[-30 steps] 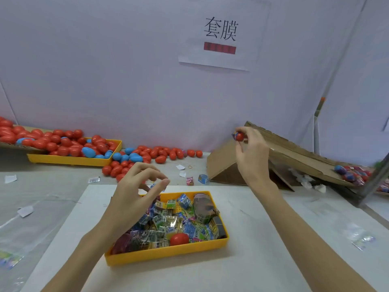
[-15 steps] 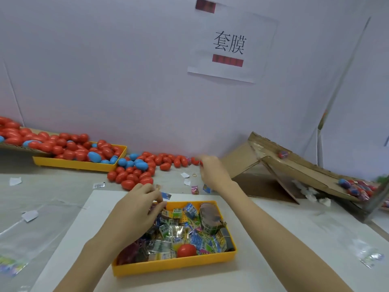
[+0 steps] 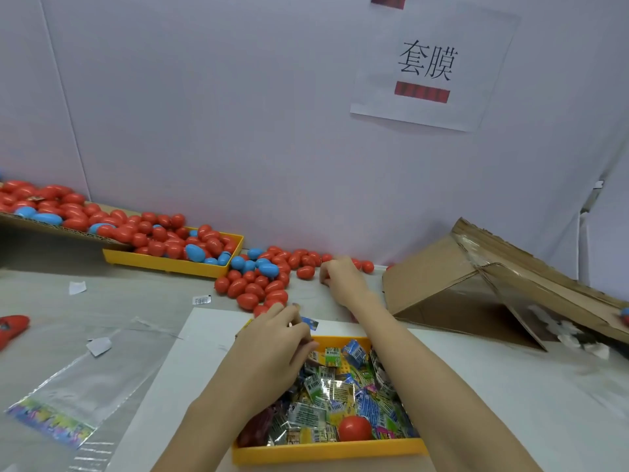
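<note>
A yellow tray (image 3: 326, 451) of small foil packets (image 3: 326, 390) sits on a white board in front of me, with one red egg (image 3: 354, 428) in its near corner. My left hand (image 3: 272, 352) reaches into the tray's far left part, fingers curled down among the packets; whether it holds one is hidden. My right hand (image 3: 342, 279) is stretched out to the row of red eggs (image 3: 303, 264) along the wall. Its fingers curl round an egg there.
A second yellow tray (image 3: 170, 265) heaped with red and blue eggs stands at the back left, fed by a cardboard slope. A cardboard ramp (image 3: 476, 284) rises at the right. Clear plastic bags (image 3: 85, 379) lie on the left. A paper sign (image 3: 432, 66) hangs on the wall.
My right hand left the egg on the cardboard ramp and swung left to the row of eggs at the wall. My left hand dropped into the tray.
</note>
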A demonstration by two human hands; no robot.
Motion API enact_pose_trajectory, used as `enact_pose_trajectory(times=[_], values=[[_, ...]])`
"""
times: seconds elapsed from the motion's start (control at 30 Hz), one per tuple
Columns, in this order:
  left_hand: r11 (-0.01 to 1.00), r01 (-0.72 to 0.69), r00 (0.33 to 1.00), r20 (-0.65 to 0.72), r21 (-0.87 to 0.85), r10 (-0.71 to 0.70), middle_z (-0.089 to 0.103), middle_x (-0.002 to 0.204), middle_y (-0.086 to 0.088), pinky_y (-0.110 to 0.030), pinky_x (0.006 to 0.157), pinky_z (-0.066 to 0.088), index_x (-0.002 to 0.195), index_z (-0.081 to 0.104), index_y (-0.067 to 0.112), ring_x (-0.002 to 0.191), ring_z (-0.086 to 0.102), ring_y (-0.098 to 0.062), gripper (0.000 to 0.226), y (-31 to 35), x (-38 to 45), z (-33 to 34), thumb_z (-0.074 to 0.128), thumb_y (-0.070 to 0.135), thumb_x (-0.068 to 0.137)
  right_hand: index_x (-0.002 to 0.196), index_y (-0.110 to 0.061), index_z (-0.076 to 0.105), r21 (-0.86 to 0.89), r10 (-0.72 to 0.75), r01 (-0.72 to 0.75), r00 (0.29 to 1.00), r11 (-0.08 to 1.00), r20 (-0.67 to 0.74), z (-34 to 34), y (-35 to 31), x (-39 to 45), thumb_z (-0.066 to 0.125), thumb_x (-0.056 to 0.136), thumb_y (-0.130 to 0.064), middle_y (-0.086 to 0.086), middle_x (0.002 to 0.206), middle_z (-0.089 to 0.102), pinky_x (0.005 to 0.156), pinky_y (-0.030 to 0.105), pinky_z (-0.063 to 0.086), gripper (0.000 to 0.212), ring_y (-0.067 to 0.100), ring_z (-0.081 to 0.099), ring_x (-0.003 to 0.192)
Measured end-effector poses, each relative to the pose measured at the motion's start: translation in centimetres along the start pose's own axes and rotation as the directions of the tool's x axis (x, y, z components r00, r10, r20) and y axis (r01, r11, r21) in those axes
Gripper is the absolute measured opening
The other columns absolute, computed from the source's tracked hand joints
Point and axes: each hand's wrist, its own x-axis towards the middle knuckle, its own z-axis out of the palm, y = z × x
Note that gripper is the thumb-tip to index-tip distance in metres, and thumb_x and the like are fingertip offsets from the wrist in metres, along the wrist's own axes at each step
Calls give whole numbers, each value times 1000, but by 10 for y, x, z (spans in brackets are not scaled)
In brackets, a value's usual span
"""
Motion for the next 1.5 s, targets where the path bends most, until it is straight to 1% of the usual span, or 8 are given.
enact_pose_trajectory(times=[0.2,0.4,0.6,0.7,0.8,1.0,1.3,1.5], values=[[999,14,993,-119,-33,-18,59,105,12,-18,81,39,106,73,23,99,46,-7,22,5,0,-3,58,38,103,98,-18,70,404,33,8,995,915,-94,-41,-14,-51,65,97,-15,-1,98,74,82,34,51,5,16,67,91],[951,33,987,-137,-307,-79,62,115,11,-24,82,55,130,63,23,101,59,-3,39,23,2,0,73,34,94,103,-14,58,893,172,-153,981,423,86,-89,-28,-162,72,98,-30,5,88,78,56,16,54,22,14,76,80],[840,-166,974,-218,-516,58,67,107,9,-23,81,58,121,74,17,96,68,-12,35,48,1,0,81,16,87,128,-14,70,988,61,-146,988,49,143,-91,-40,-220,70,95,-24,12,122,74,94,33,59,34,29,71,114],[792,-137,982,-189,-595,27,61,114,5,-25,86,57,127,73,21,103,64,-18,38,49,4,-4,77,18,90,132,-8,69,956,-7,-215,976,-200,218,-95,-37,-222,66,97,-20,18,133,68,95,29,57,37,28,67,123],[781,-98,990,-137,-617,16,57,119,3,-29,92,55,130,71,25,110,60,-19,39,49,4,-5,74,23,91,138,-9,64,930,-28,-269,962,-250,270,-96,-32,-222,68,96,-17,19,136,66,88,23,57,43,27,67,121],[784,-125,992,-104,-608,78,65,126,7,-38,92,56,136,66,22,119,62,-20,53,54,0,-1,82,26,86,135,-13,66,948,5,-265,963,-175,270,-89,-34,-221,74,87,-26,12,134,69,108,37,52,51,25,64,128],[830,-189,965,-256,-525,58,64,119,1,-33,86,59,122,74,13,110,63,-17,43,52,2,-5,83,26,83,127,-16,71,989,7,-141,990,-41,142,-87,-47,-224,70,87,-42,5,125,74,105,32,51,47,21,66,125],[498,85,986,-1,-863,-170,78,112,4,-22,85,59,122,72,23,104,75,-15,39,48,5,-16,84,21,85,121,-22,72,707,66,128,968,695,-241,-76,-41,-221,62,102,-31,-15,100,73,77,19,52,23,3,65,92]])
